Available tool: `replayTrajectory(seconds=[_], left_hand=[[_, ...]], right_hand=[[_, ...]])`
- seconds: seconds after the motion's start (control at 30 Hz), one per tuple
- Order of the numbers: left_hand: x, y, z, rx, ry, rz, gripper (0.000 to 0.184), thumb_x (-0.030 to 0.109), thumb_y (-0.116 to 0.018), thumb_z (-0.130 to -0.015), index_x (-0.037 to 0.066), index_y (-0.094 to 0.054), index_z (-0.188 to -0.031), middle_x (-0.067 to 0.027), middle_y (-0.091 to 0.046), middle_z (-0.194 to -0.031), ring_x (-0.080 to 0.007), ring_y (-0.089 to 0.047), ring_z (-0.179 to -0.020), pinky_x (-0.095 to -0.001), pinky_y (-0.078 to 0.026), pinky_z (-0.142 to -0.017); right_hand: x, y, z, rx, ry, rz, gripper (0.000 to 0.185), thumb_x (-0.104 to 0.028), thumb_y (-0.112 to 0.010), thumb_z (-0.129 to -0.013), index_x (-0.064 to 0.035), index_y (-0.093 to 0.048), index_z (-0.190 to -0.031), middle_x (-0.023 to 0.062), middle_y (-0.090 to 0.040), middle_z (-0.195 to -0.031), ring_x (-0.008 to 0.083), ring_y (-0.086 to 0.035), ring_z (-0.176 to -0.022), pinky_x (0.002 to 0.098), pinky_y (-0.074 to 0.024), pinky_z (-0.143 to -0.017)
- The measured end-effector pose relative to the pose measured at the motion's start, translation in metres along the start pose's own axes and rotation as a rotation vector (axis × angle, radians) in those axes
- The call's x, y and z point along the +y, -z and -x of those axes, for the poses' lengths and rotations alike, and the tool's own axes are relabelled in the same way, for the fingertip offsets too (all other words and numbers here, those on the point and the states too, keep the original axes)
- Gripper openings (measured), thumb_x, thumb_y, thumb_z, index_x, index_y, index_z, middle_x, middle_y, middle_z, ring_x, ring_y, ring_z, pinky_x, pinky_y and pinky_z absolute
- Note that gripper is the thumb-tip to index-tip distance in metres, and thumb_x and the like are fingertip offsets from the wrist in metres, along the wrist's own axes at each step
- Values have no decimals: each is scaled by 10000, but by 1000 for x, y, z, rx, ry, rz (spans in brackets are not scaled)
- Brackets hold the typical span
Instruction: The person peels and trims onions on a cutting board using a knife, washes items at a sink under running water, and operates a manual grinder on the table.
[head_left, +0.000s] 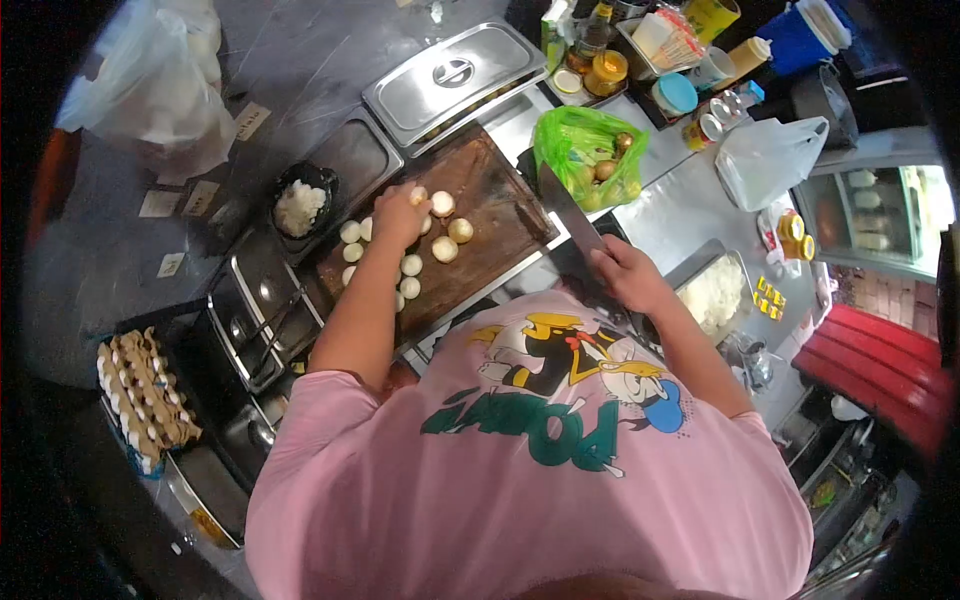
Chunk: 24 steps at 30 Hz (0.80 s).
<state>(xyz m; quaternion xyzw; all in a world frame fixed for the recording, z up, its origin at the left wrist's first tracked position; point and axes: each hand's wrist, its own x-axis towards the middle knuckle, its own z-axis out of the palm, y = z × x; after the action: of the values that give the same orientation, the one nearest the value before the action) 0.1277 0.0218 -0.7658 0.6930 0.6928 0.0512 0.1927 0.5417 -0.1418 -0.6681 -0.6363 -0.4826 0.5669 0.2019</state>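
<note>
Brown board [500, 205] under outstretched left hand [400, 213], knife [573, 220] in right hand [628, 272]

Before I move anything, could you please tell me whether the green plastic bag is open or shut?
Open: the mouth of the green bag gapes, and round brownish produce shows inside.

Silver metal table [665, 200], brown wooden cutting board [490, 220] on it. Green plastic bag [572, 150] nearby, white plastic bag [765, 162] too.
</note>
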Motion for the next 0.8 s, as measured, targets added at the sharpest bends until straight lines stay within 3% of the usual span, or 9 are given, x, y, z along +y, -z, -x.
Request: replayTrajectory(seconds=[0.13, 0.2, 0.27, 0.33, 0.4, 0.43, 0.67, 0.73, 0.8], left_hand=[[-1, 14, 3, 30, -112, 272, 612, 280, -843, -907, 58, -668, -1450, -187, -684, -1392, -446, -644, -1283, -517, -519, -1123], [27, 48, 23, 24, -152, 345, 573, 162, -834, -938, 21, -649, -1461, -183, -682, -1426, -379, -679, -1294, -451, -540, -1117], [47, 67, 42, -328, -56, 1035, 559, 83, -778, -999, -24, -582, -1511, -184, -665, -1463, -294, -688, -1322, -387, -540, -1125], [58, 75, 54, -437, -109, 1217, 567, 42, -755, -1010, -45, -544, -1530, -183, -656, -1469, -270, -684, -1326, -372, -537, -1128], [70, 85, 65, -540, -159, 1399, 576, 1, -731, -1022, -66, -507, -1548, -183, -647, -1474, -246, -680, -1329, -357, -535, -1130], [77, 92, 71, -582, -194, 1450, 611, 45, -739, -1021, -57, -485, -1568, -174, -646, -1478, -249, -684, -1318, -373, -530, -1148], [91, 99, 81, -552, -278, 1549, 594, 61, -738, -1009, -50, -503, -1543, -144, -673, -1433, -230, -709, -1236, -379, -542, -1135], [93, 100, 83, -526, -293, 1534, 572, 55, -734, -1008, -48, -518, -1528, -134, -687, -1409, -220, -711, -1221, -371, -551, -1114], [102, 105, 86, -507, -310, 1518, 551, 48, -730, -1008, -46, -533, -1514, -124, -701, -1386, -211, -714, -1205, -364, -560, -1094]], right_hand=[[-25, -13, 13, 16, -12, -46, 203, -269, -564, -1164, -85, -578, -1080, -21, -541, -806, 94, -524, -684, 291, -472, -614], [-55, -20, 20, 10, -33, -61, 218, -266, -562, -1163, -68, -564, -1073, -9, -571, -821, 98, -551, -689, 306, -500, -619], [-70, -29, 17, 8, 3, -49, 228, -263, -560, -1163, -58, -556, -1064, 8, -597, -824, 110, -580, -689, 313, -512, -625], [-88, -38, 12, 0, 46, -27, 239, -260, -559, -1163, -48, -548, -1054, 24, -623, -826, 121, -610, -688, 320, -525, -630], [-105, -51, 7, 65, 305, 131, 271, -292, -571, -1133, -29, -546, -1077, 208, -684, -811, 445, -708, -780, 520, -526, -693], [-108, -56, 3, 99, 403, 206, 257, -281, -572, -1131, -28, -536, -1101, 264, -662, -829, 510, -663, -787, 559, -495, -679], [-148, -63, 17, 70, 401, 142, 215, -234, -595, -1119, -30, -531, -1102, 267, -660, -811, 513, -661, -787, 559, -488, -669], [-148, -61, 19, 76, 428, 205, 216, -233, -558, -1159, -22, -523, -1133, 103, -639, -748, 228, -650, -590, 388, -497, -572], [-143, -62, 17, 126, 508, 212, 223, -227, -564, -1155, -8, -522, -1137, 122, -634, -750, 264, -657, -627, 406, -493, -594]])
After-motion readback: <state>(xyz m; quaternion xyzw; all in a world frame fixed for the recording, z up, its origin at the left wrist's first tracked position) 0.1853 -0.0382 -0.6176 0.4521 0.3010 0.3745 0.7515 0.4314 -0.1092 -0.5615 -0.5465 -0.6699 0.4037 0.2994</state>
